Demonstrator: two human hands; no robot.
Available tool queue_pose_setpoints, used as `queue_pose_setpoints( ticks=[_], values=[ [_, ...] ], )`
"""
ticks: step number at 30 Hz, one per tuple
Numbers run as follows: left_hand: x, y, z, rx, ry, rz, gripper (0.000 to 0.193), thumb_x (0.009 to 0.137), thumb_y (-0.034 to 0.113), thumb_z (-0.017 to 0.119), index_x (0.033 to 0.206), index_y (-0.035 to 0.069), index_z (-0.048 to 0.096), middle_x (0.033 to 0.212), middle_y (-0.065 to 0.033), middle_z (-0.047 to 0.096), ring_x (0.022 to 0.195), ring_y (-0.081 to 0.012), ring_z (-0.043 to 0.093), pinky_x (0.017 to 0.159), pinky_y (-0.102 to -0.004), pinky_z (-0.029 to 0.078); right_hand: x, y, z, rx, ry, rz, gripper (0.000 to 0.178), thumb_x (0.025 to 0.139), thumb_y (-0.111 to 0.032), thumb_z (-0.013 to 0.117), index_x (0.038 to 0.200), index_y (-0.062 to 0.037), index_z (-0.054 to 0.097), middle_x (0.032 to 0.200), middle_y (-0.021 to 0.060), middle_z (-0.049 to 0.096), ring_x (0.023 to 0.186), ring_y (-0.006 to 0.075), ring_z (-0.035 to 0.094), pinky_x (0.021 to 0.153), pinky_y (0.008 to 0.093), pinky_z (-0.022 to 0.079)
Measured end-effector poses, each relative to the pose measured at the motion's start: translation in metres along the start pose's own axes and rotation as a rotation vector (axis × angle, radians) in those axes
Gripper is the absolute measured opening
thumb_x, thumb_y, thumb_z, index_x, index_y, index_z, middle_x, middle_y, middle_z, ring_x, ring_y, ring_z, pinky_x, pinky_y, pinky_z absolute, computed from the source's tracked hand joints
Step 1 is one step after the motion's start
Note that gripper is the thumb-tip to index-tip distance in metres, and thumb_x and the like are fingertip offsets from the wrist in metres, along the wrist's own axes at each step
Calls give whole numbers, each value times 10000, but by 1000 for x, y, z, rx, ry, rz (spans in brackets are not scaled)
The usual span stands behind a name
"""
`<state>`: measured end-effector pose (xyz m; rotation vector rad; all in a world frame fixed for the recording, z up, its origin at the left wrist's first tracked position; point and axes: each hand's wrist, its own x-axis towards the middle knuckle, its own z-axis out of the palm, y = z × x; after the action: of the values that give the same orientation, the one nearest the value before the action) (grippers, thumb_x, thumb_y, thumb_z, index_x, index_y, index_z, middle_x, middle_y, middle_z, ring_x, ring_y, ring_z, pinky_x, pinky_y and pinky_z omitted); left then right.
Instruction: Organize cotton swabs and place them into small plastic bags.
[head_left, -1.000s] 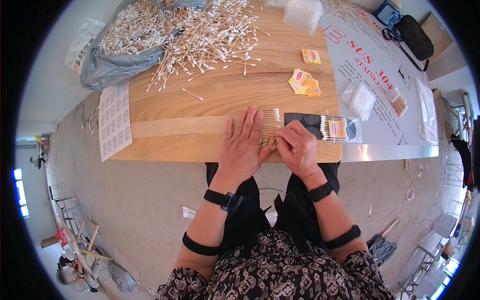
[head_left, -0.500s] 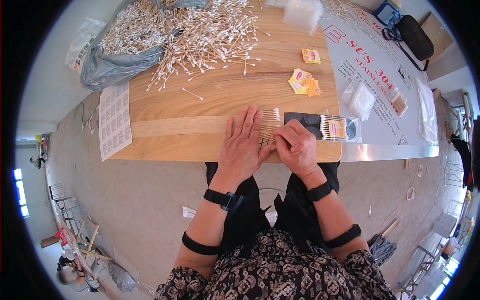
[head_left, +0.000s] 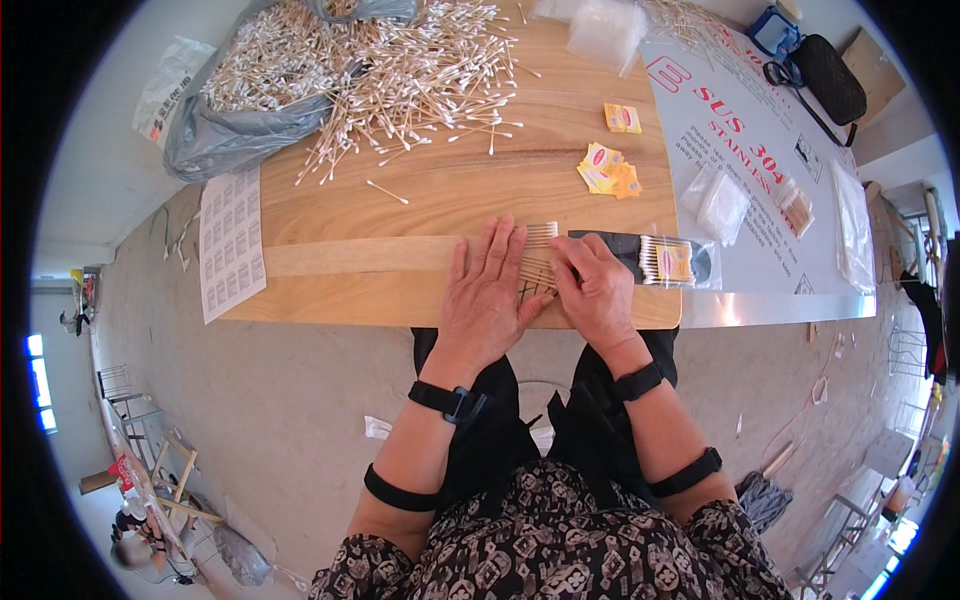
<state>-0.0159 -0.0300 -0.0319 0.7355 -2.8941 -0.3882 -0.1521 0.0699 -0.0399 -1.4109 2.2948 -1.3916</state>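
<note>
Cotton swabs (head_left: 537, 266), near side of bench (head_left: 350, 212): likely light, snappable, best taken mid-stem; left hand (head_left: 482, 290) flat atop, right hand (head_left: 598, 288) curled, any hold hidden.

Light falls bright and soft; window (head_left: 42, 390) blown out; metal sheet (head_left: 745, 306) glaring; edges bowed

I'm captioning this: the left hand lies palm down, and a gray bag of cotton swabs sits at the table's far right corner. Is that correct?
The corner is wrong: the head view shows the gray bag of cotton swabs at the far left. The left hand does lie palm down.
</note>
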Motion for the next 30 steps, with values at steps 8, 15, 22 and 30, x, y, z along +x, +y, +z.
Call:
queue_pose_setpoints(
  ticks=[8,15,22,30],
  values=[
    [1,0,0,-8,8,4,824,897,550,534,1502,44,293,1577,-133,256,1471,-271,210,1189,-479,139,1,1,2,-103,4,-54,164,809,-91,661,972,-107,655,764,87,547,680,296,607,577,404,480],
    [0,0,0,2,9,2,822,897,545,537,1499,39,296,1578,-131,256,1471,-272,208,1191,-473,137,2,0,1,-23,-5,-15,148,813,-90,660,960,-110,656,743,81,546,665,296,601,571,395,477],
    [0,1,-1,-11,6,-3,823,897,535,544,1504,41,287,1578,-132,256,1470,-274,212,1191,-473,135,5,1,4,-100,1,-30,191,819,-112,653,1009,-124,659,764,87,565,697,305,621,581,411,485],
    [1,1,0,-8,-2,-5,830,891,533,556,1502,40,289,1576,-135,257,1469,-276,217,1191,-471,138,5,-1,4,-135,-12,-33,178,818,-127,662,996,-130,666,763,81,561,681,295,621,573,405,486]
  ],
)
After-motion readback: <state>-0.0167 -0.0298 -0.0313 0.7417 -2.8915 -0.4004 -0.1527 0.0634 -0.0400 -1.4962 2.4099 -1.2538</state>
